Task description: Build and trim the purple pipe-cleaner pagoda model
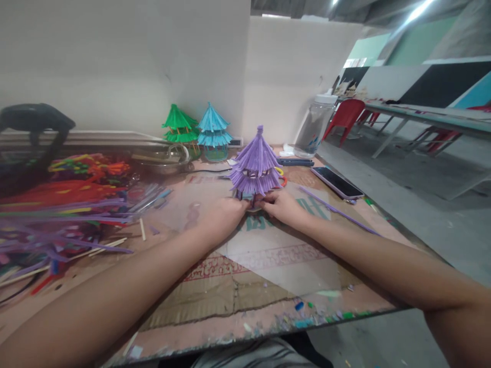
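Observation:
A purple two-tiered pagoda model made of fuzzy strips stands upright on a cardboard sheet at the middle of the table. At the lower left of its base, my left hand is closed with its fingertips on the base. My right hand pinches the base from the right side. The fingers of both hands nearly meet below the lower roof, and they hide part of the base. Behind stand a green pagoda model and a blue pagoda model.
Piles of colored fuzzy strips and thin sticks lie on the left. A glass bowl is behind them. At the right are a phone, a purple strip and a water bottle. Scraps line the front edge.

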`<control>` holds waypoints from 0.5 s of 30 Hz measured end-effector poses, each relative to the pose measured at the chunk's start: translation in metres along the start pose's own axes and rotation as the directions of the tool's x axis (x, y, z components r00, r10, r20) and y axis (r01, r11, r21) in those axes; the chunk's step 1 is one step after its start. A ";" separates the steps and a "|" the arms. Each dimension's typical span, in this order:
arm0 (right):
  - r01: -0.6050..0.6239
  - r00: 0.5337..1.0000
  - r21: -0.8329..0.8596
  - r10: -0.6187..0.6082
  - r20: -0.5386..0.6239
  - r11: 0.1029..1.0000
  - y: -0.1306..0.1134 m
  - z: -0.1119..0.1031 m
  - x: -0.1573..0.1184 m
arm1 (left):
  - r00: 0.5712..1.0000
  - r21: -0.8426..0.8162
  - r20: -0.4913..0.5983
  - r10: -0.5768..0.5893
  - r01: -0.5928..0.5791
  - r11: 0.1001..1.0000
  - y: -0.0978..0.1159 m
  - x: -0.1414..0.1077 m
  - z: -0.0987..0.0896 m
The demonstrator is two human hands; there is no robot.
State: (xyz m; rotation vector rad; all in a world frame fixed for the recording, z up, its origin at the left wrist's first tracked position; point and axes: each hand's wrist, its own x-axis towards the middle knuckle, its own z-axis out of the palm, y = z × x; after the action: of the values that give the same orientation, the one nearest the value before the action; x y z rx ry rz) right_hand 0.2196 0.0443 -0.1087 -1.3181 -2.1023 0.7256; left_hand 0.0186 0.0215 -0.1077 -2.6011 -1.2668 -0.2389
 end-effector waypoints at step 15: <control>-0.054 0.991 0.175 0.032 0.129 0.983 0.000 0.001 0.001 | 0.976 -0.111 0.025 -0.218 0.220 0.969 0.008 0.005 -0.003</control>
State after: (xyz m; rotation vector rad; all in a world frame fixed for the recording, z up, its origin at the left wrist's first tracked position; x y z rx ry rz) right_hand 0.2183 0.0448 -0.1091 -1.2516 -2.0557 1.0154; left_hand 0.0278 0.0202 -0.1050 -2.5555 -1.5910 -0.3428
